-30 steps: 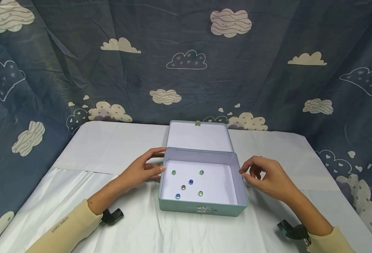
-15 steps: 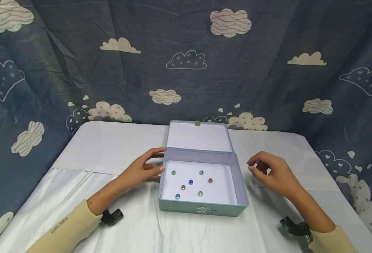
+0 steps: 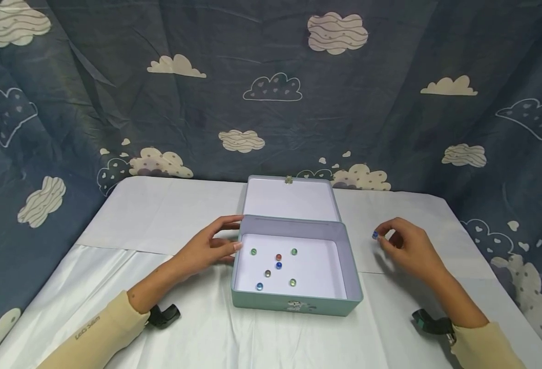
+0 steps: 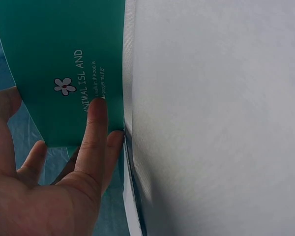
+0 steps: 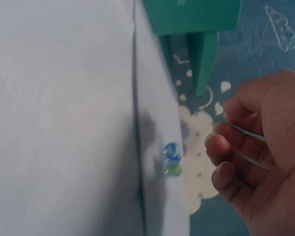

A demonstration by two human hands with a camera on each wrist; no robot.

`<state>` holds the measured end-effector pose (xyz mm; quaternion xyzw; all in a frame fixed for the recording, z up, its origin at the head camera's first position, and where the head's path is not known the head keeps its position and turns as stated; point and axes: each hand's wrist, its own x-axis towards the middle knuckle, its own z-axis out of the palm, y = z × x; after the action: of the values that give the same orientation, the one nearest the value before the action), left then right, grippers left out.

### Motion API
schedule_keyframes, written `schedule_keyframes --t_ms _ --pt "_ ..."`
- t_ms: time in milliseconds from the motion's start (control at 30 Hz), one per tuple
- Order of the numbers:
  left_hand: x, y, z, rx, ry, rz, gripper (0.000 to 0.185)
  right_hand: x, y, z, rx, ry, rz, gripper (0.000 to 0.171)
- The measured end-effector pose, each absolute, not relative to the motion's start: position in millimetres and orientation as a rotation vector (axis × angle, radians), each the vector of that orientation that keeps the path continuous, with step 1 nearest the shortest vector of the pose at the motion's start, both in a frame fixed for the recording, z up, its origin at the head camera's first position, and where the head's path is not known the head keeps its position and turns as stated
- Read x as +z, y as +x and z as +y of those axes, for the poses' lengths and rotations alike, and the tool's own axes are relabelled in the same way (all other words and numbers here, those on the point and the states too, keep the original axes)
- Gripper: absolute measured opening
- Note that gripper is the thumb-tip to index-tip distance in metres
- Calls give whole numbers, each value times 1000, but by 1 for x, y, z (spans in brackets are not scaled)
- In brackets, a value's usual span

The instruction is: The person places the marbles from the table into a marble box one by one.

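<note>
Left hand [image 3: 208, 247] rests flat against the left wall of the open tin [image 3: 294, 305], fingers straight, nothing gripped; the left wrist view shows the fingertips [image 4: 99, 110] on the teal side panel. Right hand [image 3: 404, 246] is over the table's [image 3: 160, 215] right side, toward the far edge, fingers loosely curled, holding nothing. A blue marble [image 3: 375, 234] lies on the cloth just off its fingertips; in the right wrist view the marble [image 5: 172, 153] is clear of the fingers [image 5: 221, 147], no contact. Seven marbles are in the tin, including a red marble [image 3: 278, 257] touching or nearly touching a blue one. Risks as I judge them: smooth cloth plus round glass, so a glancing fingertip likely sends the blue marble off toward the right edge and onto the floor. A pinch on a small sphere can squirt it out. A drop into the tin from height could bounce out over the low wall. The left hand only braces one side, so a knock on the right wall could slide the tin.
</note>
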<state>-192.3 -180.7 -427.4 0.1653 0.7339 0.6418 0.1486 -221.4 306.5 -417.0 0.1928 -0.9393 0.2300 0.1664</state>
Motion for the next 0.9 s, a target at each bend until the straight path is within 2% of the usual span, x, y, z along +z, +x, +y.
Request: schedule_keyframes --t_ms 467,700,900 --pt "-429 -193 -181 1835 484 2121 67 -434 -231 324 574 344 -2807 21" --pt "-428 -192 -180 1843 469 2114 65 -439 -235 330 567 353 -2861 25" --pt "-429 -193 -180 1846 472 2116 64 -442 -234 332 571 367 -2880 21"
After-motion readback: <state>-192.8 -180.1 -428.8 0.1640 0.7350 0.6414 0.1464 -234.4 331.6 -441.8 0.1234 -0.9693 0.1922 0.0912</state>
